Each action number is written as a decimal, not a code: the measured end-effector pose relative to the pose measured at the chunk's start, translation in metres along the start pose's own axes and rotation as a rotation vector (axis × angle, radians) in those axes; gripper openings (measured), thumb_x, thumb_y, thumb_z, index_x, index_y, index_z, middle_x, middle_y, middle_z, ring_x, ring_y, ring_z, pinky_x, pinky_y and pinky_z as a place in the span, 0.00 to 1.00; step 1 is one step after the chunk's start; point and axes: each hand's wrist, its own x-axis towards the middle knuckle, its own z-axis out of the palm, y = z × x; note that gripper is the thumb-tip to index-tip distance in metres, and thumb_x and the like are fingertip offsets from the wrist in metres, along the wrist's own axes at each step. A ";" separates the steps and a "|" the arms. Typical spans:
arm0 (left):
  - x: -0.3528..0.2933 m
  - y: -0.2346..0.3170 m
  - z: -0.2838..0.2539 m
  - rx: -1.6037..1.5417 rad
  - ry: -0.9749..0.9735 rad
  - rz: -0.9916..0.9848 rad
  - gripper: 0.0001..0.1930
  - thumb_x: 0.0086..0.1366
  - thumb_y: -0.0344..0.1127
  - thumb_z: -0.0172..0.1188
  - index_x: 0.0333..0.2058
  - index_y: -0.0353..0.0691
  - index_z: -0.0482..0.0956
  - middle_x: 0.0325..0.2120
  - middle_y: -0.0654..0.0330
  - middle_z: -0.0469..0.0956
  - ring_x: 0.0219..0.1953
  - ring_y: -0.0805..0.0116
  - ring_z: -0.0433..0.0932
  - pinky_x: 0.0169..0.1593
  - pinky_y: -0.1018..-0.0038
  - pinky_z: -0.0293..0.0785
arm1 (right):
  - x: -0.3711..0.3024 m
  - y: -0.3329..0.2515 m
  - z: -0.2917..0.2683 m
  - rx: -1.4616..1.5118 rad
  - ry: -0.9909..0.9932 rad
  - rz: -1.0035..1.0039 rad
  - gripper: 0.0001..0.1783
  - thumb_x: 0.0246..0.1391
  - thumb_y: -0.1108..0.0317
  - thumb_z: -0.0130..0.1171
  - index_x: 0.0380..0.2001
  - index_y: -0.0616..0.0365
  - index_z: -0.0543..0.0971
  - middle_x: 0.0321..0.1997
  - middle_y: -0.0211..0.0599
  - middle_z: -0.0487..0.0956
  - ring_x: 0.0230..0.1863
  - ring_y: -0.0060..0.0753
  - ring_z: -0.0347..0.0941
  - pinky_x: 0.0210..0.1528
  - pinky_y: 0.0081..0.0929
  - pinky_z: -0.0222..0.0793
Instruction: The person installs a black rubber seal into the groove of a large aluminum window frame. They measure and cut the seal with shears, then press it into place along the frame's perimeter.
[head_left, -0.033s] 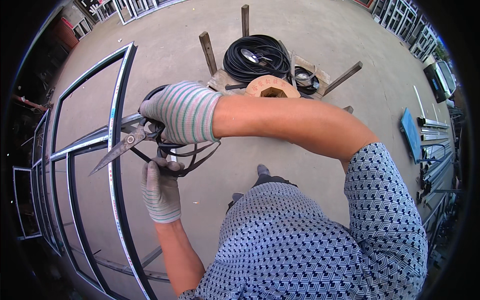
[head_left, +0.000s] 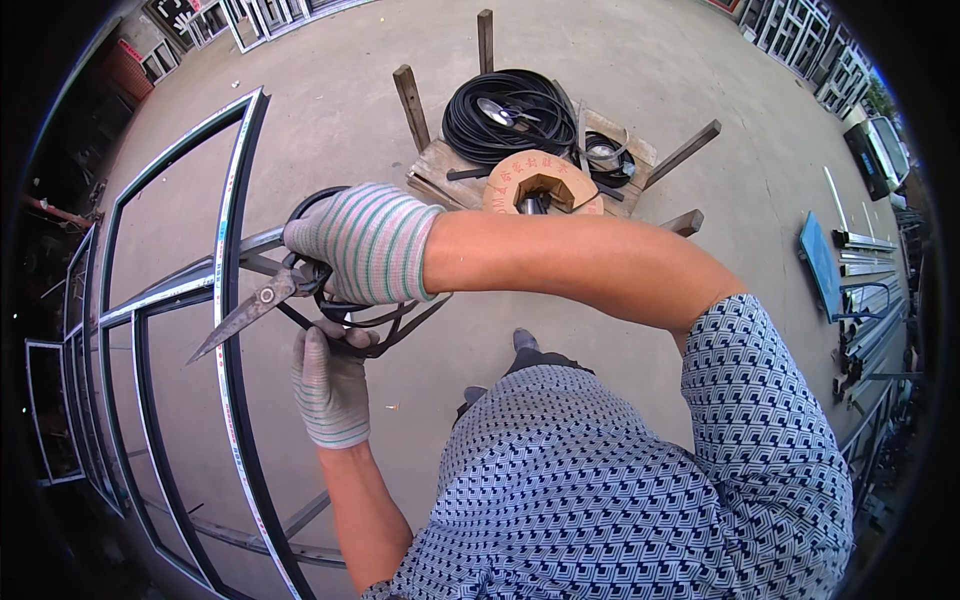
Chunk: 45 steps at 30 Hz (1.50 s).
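Observation:
My right hand [head_left: 362, 243], in a striped knit glove, is closed around a pair of scissors [head_left: 243, 316] with dark handles. The worn metal blades point down and left across the upright bar of a window frame [head_left: 232, 380], and look together. Just below, my gloved left hand [head_left: 332, 388] pinches a thin black rubber strip [head_left: 293, 315] that runs up beside the scissors. Loops of the same strip [head_left: 405, 325] hang between and to the right of both hands. My right hand hides most of the scissor handles.
Ahead, an upturned wooden stand [head_left: 432, 170] with upright legs carries a big coil of black strip [head_left: 500, 140], a smaller coil [head_left: 606, 160] and a cardboard reel [head_left: 508, 178]. Metal profiles [head_left: 870, 310] and a blue cart [head_left: 820, 262] lie right. More frames [head_left: 55, 400] lean far left.
My right hand and the scissors sit slightly lower, and my left hand has shifted a little right. More of the cardboard reel shows above my right forearm.

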 end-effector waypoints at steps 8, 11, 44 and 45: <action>-0.023 -0.017 0.000 0.078 0.050 -0.144 0.14 0.71 0.44 0.55 0.32 0.40 0.72 0.24 0.59 0.71 0.26 0.71 0.69 0.43 0.65 0.77 | -0.047 0.045 0.046 0.003 -0.031 0.225 0.11 0.47 0.71 0.65 0.35 0.61 0.79 0.34 0.49 0.81 0.39 0.52 0.80 0.41 0.41 0.76; -0.027 -0.003 -0.018 0.116 0.188 -0.078 0.15 0.71 0.44 0.55 0.29 0.41 0.72 0.22 0.60 0.69 0.25 0.73 0.67 0.41 0.68 0.76 | -0.090 0.107 0.064 -0.057 0.181 0.403 0.12 0.50 0.65 0.63 0.36 0.59 0.79 0.34 0.49 0.81 0.39 0.53 0.79 0.40 0.42 0.74; 0.007 0.046 -0.016 0.066 0.213 0.142 0.12 0.71 0.42 0.56 0.32 0.41 0.74 0.24 0.61 0.73 0.25 0.71 0.71 0.53 0.65 0.75 | -0.413 0.372 -0.027 0.223 0.946 1.195 0.17 0.55 0.61 0.66 0.40 0.64 0.80 0.27 0.38 0.81 0.28 0.26 0.74 0.35 0.28 0.73; 0.005 0.059 -0.012 0.091 0.222 0.181 0.12 0.71 0.42 0.56 0.32 0.41 0.75 0.24 0.61 0.73 0.25 0.71 0.71 0.54 0.65 0.75 | -0.401 0.368 -0.045 0.217 0.971 1.162 0.17 0.55 0.60 0.67 0.39 0.64 0.80 0.27 0.36 0.81 0.27 0.25 0.74 0.33 0.27 0.72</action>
